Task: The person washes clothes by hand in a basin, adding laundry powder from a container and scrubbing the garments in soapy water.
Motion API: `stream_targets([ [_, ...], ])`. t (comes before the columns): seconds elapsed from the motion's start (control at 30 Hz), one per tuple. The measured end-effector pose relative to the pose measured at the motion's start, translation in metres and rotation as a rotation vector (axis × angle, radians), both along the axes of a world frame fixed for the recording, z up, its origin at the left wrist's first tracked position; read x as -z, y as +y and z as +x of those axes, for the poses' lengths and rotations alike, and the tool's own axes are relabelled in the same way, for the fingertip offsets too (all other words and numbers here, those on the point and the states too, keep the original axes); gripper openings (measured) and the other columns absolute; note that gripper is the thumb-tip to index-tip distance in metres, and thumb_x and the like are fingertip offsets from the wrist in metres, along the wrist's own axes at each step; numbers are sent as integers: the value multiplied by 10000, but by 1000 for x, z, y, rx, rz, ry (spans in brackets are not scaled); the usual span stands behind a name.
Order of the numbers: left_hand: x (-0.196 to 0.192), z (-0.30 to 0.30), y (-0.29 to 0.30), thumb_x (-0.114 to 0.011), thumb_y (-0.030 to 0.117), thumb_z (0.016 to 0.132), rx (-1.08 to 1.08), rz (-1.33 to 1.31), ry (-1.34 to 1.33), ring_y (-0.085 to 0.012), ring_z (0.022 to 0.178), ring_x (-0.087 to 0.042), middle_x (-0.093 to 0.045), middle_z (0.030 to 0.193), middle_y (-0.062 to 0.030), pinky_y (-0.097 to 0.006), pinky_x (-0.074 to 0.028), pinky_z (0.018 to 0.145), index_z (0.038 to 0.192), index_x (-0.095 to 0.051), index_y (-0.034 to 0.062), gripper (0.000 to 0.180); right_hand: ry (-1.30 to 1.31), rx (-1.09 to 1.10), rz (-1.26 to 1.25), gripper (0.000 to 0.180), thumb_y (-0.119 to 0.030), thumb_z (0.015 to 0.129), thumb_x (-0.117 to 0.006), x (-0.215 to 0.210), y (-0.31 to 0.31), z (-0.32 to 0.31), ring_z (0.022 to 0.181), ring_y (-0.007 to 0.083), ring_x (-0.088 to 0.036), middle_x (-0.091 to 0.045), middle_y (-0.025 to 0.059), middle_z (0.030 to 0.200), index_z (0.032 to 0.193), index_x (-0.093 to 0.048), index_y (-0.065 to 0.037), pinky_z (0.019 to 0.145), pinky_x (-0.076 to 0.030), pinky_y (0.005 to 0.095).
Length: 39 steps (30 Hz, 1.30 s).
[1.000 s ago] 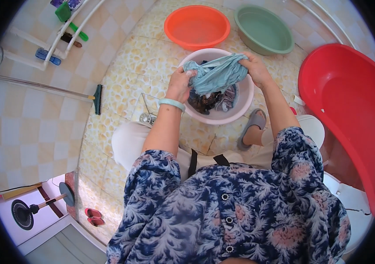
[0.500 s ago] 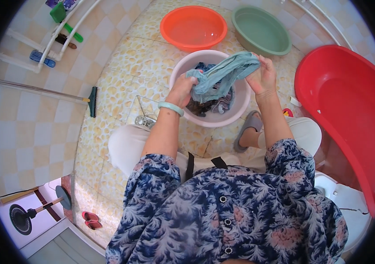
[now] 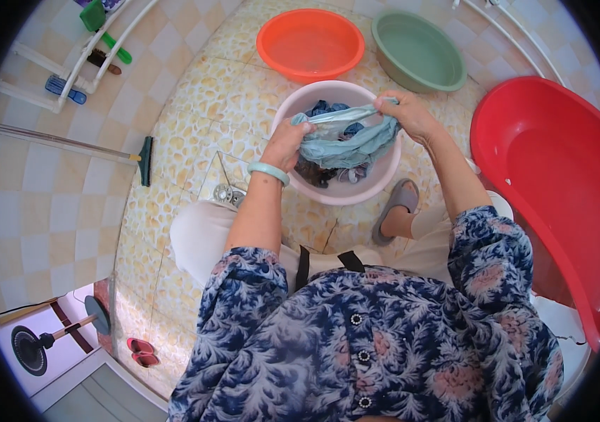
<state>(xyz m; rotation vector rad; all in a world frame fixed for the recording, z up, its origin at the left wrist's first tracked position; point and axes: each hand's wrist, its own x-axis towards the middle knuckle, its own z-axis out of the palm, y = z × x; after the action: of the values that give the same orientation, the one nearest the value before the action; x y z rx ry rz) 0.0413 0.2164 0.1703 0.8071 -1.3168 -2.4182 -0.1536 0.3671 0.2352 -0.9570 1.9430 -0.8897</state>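
Note:
Stretched between my two hands is a thin, pale blue-green garment, gathered along its far edge and sagging in the middle. I cannot make out what kind of garment it is. My left hand, with a pale green bangle at the wrist, grips its left end. At its upper right end, my right hand pinches the cloth between thumb and fingers. Below the cloth stands a pale pink basin holding several dark and blue clothes, partly hidden by the garment.
Behind the basin stand an orange basin and a green basin. A large red tub fills the right side. On the left, a squeegee leans by the wall, and a drain lies in the tiled floor.
My right hand has turned over and moved left and slightly down, its grip now from above. The garment has spread and hangs lower over the basin. My left hand has barely shifted.

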Motion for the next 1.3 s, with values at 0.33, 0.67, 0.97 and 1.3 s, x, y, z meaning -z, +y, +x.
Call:
stream_targets([
  [0.33, 5, -29, 25, -458, 279, 885, -209, 342, 248, -177, 841, -562, -563, 937, -83, -320, -470, 768, 984, -519, 19, 285, -772, 894, -736, 243, -249, 914, -470, 35, -39, 76, 786, 184, -583, -597, 71, 874, 981, -543, -26, 739, -471, 321],
  [0.67, 6, -53, 56, -455, 363, 900, -237, 474, 142, -187, 835, -583, -578, 915, -78, -337, -487, 705, 1028, -518, 58, 338, 410, 512, -270, 309, -349, 811, -555, 53, -61, 74, 690, 368, -589, -592, 212, 697, 792, -560, -41, 594, -451, 427],
  [0.97, 51, -45, 40, -389, 396, 921, -219, 355, 245, -183, 849, -563, -570, 946, -78, -317, -461, 717, 964, -532, 59, 369, 406, 409, -683, 288, -323, 816, -539, 72, -42, 123, 777, 367, -597, -618, 206, 776, 870, -587, -45, 676, -470, 401],
  [1.3, 67, -33, 29, -366, 310, 931, -244, 67, 16, -143, 771, -539, -548, 880, -57, -290, -454, 685, 962, -536, 45, 316, 254, 331, -555, 268, -312, 806, -555, 61, -38, 140, 762, 344, -602, -614, 197, 771, 879, -611, -61, 692, -467, 398],
])
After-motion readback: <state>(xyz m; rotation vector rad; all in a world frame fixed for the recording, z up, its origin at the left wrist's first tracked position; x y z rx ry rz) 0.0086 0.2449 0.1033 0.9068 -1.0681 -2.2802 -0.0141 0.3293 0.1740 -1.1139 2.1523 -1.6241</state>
